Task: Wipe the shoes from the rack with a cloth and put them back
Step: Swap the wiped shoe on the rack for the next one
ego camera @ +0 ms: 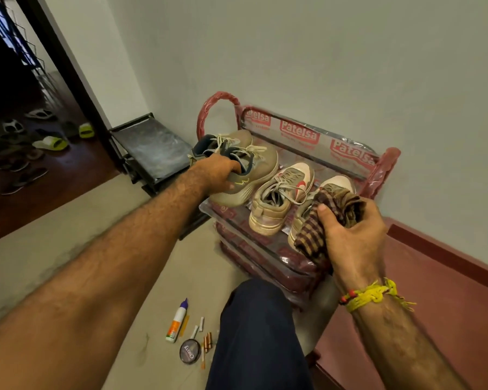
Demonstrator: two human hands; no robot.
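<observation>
Dark wood floor behind the doorway at far left, scattered sandals (50,142) on it. Black low stand (152,147) next in the wall corner, just left of the red rack (383,167). Left hand (219,174) reaches to the rack's top-shelf left edge, fingers hooked inside the collar of the front khaki sneaker (245,175), thumb pressed on its side; a second khaki sneaker (237,137) sits right behind, touching it. Floor below: glue bottle (177,322), round polish tin (190,351), small batteries (208,341) beside a dark trouser knee (259,333). Mid shelf: beige sneaker with red stripe (282,195), heel to the front edge. Its pair (337,182) at the shelf's right edge, mostly hidden. Right hand (352,232) over it, fingers curled tight round a bunched brown checked cloth (321,226). Yellow thread band (373,295) on that wrist.
</observation>
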